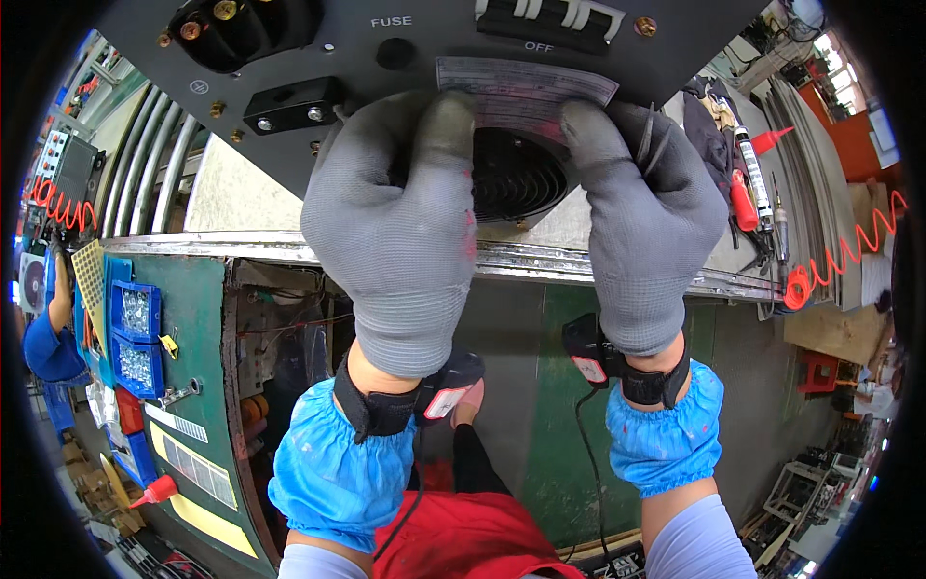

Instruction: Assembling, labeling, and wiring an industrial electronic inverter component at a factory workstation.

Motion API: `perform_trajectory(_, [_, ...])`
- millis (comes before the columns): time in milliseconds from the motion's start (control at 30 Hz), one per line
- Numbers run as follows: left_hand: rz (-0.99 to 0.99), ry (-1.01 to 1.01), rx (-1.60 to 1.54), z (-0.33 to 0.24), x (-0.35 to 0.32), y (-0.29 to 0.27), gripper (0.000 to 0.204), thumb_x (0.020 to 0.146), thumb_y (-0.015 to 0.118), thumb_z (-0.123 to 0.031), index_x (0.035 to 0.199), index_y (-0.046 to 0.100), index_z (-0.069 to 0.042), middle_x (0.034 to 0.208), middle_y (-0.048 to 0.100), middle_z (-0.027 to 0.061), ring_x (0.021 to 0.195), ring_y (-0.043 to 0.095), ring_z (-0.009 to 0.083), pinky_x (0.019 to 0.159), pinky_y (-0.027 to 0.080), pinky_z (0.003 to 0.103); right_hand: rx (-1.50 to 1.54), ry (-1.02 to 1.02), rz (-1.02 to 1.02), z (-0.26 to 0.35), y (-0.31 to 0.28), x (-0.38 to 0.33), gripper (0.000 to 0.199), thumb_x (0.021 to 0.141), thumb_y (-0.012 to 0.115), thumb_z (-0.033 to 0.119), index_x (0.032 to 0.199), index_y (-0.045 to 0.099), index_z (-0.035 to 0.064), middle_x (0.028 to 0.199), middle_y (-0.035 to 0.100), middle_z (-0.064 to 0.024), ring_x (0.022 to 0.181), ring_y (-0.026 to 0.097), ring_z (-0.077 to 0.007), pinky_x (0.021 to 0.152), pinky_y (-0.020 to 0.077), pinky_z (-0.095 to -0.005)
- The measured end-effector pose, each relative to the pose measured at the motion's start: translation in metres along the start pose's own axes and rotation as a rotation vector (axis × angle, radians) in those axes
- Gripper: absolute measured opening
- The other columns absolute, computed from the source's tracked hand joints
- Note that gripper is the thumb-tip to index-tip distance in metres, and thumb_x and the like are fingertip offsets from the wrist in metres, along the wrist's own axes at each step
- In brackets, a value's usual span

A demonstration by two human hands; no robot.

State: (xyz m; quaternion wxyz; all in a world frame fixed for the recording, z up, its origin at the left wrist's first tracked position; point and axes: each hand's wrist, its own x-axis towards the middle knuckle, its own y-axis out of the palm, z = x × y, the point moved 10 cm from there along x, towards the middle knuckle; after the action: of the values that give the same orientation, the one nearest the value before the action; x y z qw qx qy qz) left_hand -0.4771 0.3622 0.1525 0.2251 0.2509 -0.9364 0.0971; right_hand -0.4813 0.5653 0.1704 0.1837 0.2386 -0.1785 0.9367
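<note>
Both gloved hands press a pale printed label (526, 92) flat against the dark rear panel (386, 77) of a machine housing, just above a round black fan grille (516, 174). The left hand (395, 222) lies spread, grip released, its fingertips on the label's left end; the right hand (641, 222) does likewise at the right end, though thin dark strips (648, 140) sit tucked between its fingers. Each wrist carries a black strap with a small device, above a blue sleeve cover (666, 434). On the panel, a black terminal block (289, 104) lies toward the left edge and a switch (555, 19) near the top edge. A tube with a red nozzle (757, 164) rests beyond the panel's right edge, and blue parts bins (135, 333) stand at far left.
</note>
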Motion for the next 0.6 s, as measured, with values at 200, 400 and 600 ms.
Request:
perform_trajectory(200, [-0.012, 0.015, 0.024, -0.0027, 0.0003, 0.0021, 0.019, 0.088, 0.068, -0.009, 0.102, 0.068, 0.004, 0.09, 0.069, 0.0065, 0.081, 0.06, 0.0098, 0.076, 0.048, 0.023, -0.038, -0.053, -0.01, 0.0067, -0.0006, 0.0009, 0.021, 0.085, 0.071, 0.007, 0.104, 0.07, -0.0022, 0.088, 0.07, -0.0031, 0.078, 0.059, -0.0064, 0.074, 0.0479, -0.022])
perform_trajectory(400, [-0.139, 0.044, -0.032, -0.0038, -0.0016, -0.0068, 0.015, 0.08, 0.073, -0.014, 0.085, 0.07, -0.001, 0.077, 0.067, 0.0115, 0.072, 0.061, 0.024, 0.068, 0.047, 0.034, -0.028, -0.112, -0.041, 0.0092, 0.0006, -0.0013, 0.02, 0.086, 0.07, 0.007, 0.104, 0.07, -0.0027, 0.089, 0.07, -0.0034, 0.078, 0.059, -0.0068, 0.074, 0.0476, -0.0216])
perform_trajectory(600, [-0.164, 0.003, -0.053, 0.0017, -0.003, -0.0043, 0.013, 0.08, 0.073, -0.013, 0.084, 0.069, -0.001, 0.075, 0.067, 0.0105, 0.072, 0.06, 0.0241, 0.068, 0.047, 0.034, -0.009, -0.05, -0.07, 0.0059, -0.0008, -0.0045, 0.021, 0.086, 0.071, 0.007, 0.104, 0.07, -0.003, 0.089, 0.07, -0.0031, 0.079, 0.059, -0.0066, 0.074, 0.0473, -0.0212])
